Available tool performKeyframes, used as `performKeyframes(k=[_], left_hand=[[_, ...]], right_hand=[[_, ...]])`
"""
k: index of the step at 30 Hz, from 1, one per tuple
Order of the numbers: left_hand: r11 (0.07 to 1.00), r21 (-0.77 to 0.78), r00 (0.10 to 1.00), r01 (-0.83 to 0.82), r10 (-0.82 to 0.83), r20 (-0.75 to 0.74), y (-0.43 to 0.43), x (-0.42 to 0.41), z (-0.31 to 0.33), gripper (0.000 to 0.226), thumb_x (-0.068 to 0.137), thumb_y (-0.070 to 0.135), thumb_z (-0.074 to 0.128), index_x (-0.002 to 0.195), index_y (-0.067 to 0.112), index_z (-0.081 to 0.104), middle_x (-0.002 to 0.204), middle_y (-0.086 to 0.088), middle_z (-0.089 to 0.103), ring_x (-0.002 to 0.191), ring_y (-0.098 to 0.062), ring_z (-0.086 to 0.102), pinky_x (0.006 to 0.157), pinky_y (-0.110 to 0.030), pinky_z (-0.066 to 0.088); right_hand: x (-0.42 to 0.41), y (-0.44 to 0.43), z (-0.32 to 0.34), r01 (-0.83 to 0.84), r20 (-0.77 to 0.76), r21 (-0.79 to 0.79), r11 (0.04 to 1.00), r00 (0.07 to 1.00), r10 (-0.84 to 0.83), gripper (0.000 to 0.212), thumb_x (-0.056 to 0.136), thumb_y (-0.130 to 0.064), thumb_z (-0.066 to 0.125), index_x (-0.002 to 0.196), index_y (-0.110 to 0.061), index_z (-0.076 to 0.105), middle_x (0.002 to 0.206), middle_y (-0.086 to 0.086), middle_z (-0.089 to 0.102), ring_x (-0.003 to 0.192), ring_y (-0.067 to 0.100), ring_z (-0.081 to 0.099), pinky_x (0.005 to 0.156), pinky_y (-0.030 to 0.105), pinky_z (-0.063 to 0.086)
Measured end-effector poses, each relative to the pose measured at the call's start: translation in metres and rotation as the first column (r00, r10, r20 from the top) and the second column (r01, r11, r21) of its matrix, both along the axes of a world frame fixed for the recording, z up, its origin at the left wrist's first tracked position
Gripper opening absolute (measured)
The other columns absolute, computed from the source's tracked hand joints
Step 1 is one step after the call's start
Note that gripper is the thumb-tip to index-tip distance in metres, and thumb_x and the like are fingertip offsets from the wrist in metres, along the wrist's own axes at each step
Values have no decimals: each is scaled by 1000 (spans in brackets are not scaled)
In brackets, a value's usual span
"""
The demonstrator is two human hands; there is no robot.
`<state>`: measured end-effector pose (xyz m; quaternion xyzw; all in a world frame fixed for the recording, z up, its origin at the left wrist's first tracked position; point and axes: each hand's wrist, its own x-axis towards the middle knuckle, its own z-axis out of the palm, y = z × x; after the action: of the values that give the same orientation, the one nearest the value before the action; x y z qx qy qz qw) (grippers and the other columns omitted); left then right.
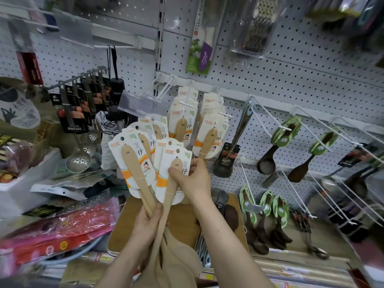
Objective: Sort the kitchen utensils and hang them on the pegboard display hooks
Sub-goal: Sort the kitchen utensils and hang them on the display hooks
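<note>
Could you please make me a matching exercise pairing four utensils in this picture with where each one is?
1. wooden spatulas
2. purple-handled knife
3. slotted ladle
4. green-carded dark spoons

A. hanging at the right
B. gripped by the left hand and right hand
C. high on the pegboard, centre
D. hanging at the left

Pairs: 1-B, 2-C, 3-D, 4-A.

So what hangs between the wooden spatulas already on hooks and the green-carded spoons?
A steel-handled utensil with a black head hangs there, in the head view.
</note>
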<state>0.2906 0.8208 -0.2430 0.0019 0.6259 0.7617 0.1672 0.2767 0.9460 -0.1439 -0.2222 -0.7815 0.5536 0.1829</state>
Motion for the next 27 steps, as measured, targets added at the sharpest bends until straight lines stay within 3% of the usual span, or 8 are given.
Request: performKeyframes(k=[5,8,10,13,17,23,27], left_hand=[[1000,14,1000,-12,12,3,1,-4,4,43,83,55,59,102,17,60,71,-3,66,64,-18,60,60,-33,49],[996,19,995,-91,92,-48,3,-8,6,26,88,38,61,108,20,60,87,1,71,81,-19,67,73,-35,53],[986,61,986,-154,157,-59,2,-12,7,17,88,28,60,97,14,57,70,0,65,64,-18,60,65,-36,48],[975,53,971,-216,220,-95,-3,-20,7,6,92,16,59,90,13,54,64,-7,56,47,-10,55,55,-30,50],[960,70,958,-272,277,-74,-8,-26,7,6,94,17,58,89,19,55,65,-6,56,44,-9,54,51,-26,48],[951,105,953,-290,297,-59,-7,-32,2,9,93,20,58,87,16,55,52,5,55,51,-18,52,60,-33,44],[953,92,952,-289,296,-73,-8,-34,2,5,93,18,58,90,17,55,59,-2,55,54,-21,51,55,-31,46]], right_hand=[[4,9,-1,-114,-110,-261,959,990,88,32,80,-9,79,104,-21,62,104,0,74,97,19,71,88,43,58],[4,18,5,-153,-199,-422,894,977,73,28,86,-6,72,113,-15,67,110,6,74,102,23,70,88,40,58],[4,28,11,-126,-218,-475,871,976,22,24,90,-11,69,114,-15,69,109,6,74,102,23,70,89,41,57],[4,45,22,-82,-238,-499,862,970,-45,21,93,-15,65,114,-15,68,105,3,75,91,15,72,78,36,60],[3,61,33,-70,-319,-470,880,943,-96,17,96,-11,60,111,-13,67,91,-7,74,75,2,69,59,16,52],[-4,71,40,-81,-355,-420,904,931,-82,16,97,-15,60,111,-19,66,102,-6,74,88,5,69,73,21,55],[-6,79,46,-92,-345,-370,924,937,-45,13,97,-15,60,107,-20,66,95,-9,75,83,3,70,70,21,56]])
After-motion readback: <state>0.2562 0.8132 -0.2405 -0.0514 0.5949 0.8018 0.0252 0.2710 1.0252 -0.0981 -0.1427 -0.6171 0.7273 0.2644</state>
